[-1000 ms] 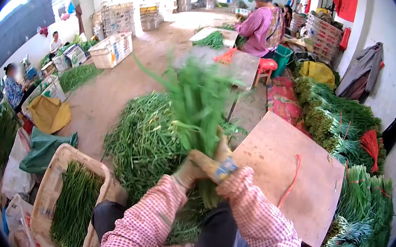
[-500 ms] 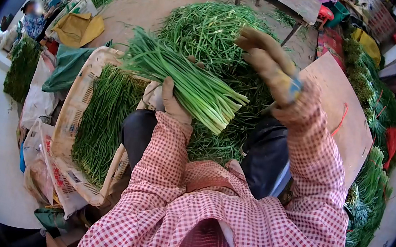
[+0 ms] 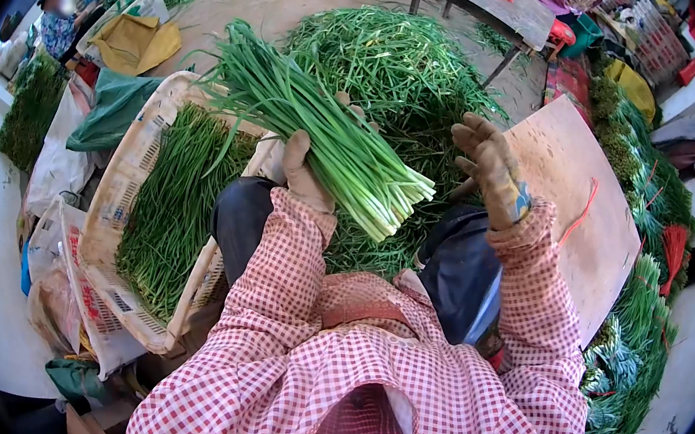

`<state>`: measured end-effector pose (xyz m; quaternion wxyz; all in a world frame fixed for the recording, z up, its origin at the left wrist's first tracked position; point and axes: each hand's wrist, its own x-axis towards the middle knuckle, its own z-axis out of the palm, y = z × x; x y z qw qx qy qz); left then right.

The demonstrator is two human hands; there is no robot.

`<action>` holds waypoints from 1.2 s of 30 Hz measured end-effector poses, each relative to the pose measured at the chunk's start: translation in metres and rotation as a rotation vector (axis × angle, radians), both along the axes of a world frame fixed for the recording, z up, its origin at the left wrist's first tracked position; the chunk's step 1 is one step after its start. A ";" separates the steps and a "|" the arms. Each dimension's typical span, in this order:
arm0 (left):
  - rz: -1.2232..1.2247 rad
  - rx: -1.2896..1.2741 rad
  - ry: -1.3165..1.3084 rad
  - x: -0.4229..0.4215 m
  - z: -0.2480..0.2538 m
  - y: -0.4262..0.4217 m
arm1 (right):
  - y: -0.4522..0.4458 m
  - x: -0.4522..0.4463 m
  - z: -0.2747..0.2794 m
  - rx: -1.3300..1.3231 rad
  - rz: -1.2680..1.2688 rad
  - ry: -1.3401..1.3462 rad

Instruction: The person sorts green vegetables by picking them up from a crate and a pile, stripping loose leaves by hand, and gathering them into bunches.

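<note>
My left hand (image 3: 305, 176), in a pale glove, is wrapped round a bunch of long green stalks (image 3: 322, 137). The leafy tips point to the upper left and the pale cut ends to the lower right. To the right of the bunch, my gloved right hand (image 3: 490, 169) is raised with its fingers apart and nothing in it. Beyond both hands lies a big heap of loose green stalks and leaves (image 3: 391, 59). A cream plastic crate (image 3: 113, 207) at my left holds more green stalks (image 3: 180, 215).
A flat board (image 3: 574, 183) with a red tie (image 3: 581, 214) lies at my right, beside tied green bundles (image 3: 634, 335). A low table (image 3: 483, 5) stands ahead. A seated person (image 3: 59, 21) is at the far left, near a yellow sack (image 3: 134, 43).
The view has tilted down. Both hands were together at the bunch; my right hand has let go and moved right. The bunch now lies slanted in my left hand instead of upright.
</note>
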<state>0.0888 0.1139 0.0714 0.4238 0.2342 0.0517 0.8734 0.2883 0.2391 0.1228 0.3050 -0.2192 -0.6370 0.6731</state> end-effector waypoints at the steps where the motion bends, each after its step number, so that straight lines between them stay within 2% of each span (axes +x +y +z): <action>1: 0.012 -0.024 -0.004 0.001 0.000 0.001 | 0.002 0.003 0.003 0.144 0.119 -0.126; 4: -0.091 -0.109 0.024 0.006 0.005 -0.002 | -0.018 -0.014 0.023 0.632 0.232 -0.442; 6: -0.110 -0.174 -0.062 0.009 0.001 0.004 | -0.026 -0.032 0.016 0.670 0.277 -0.678; 7: -0.090 -0.219 -0.107 0.013 -0.002 0.008 | -0.031 -0.036 0.008 0.488 0.364 -0.532; 9: -0.111 -0.334 -0.193 0.015 -0.009 0.008 | -0.048 -0.041 -0.013 0.583 0.311 -0.519; 14: -0.110 -0.261 -0.207 0.023 -0.022 0.018 | -0.049 -0.045 -0.062 0.626 0.159 -0.324; 16: -0.137 -0.264 -0.236 0.025 -0.031 0.024 | -0.046 -0.041 -0.067 0.559 0.120 -0.351; 19: -0.108 -0.264 -0.245 0.025 -0.033 0.033 | -0.027 -0.043 -0.093 0.629 0.089 -0.289; 22: -0.079 -0.236 -0.229 0.021 -0.023 0.039 | -0.021 -0.050 -0.081 0.683 0.050 -0.303; 23: -0.082 -0.244 -0.220 0.019 -0.021 0.041 | -0.018 -0.056 -0.080 0.760 0.048 -0.211; 26: -0.063 -0.252 -0.161 0.012 -0.018 0.045 | -0.003 -0.056 -0.064 0.845 0.030 -0.483; 27: -0.118 -0.271 -0.173 0.014 -0.020 0.042 | -0.006 -0.060 -0.042 0.881 0.003 -0.721; 29: -0.268 -0.367 -0.152 0.023 -0.031 0.034 | 0.014 -0.067 -0.039 0.376 -0.017 -0.606; 30: -0.340 -0.426 -0.054 0.032 -0.029 0.023 | 0.025 -0.057 -0.025 0.947 0.090 -0.926; 32: -0.538 -0.417 -0.167 0.058 -0.049 0.022 | 0.020 -0.045 -0.011 1.024 0.106 -1.028; 33: -0.538 -0.391 -0.297 0.067 -0.039 0.020 | 0.013 -0.036 -0.005 1.110 0.184 -1.128; 34: -0.550 -0.399 -0.316 0.070 -0.043 0.021 | 0.009 -0.025 -0.004 1.192 0.263 -1.226; 35: -0.506 -0.442 -0.405 0.070 -0.048 0.026 | 0.007 -0.005 -0.009 1.272 0.259 -1.140; 36: -0.462 -0.487 -0.493 0.071 -0.048 0.029 | 0.005 0.017 -0.008 1.256 0.262 -1.162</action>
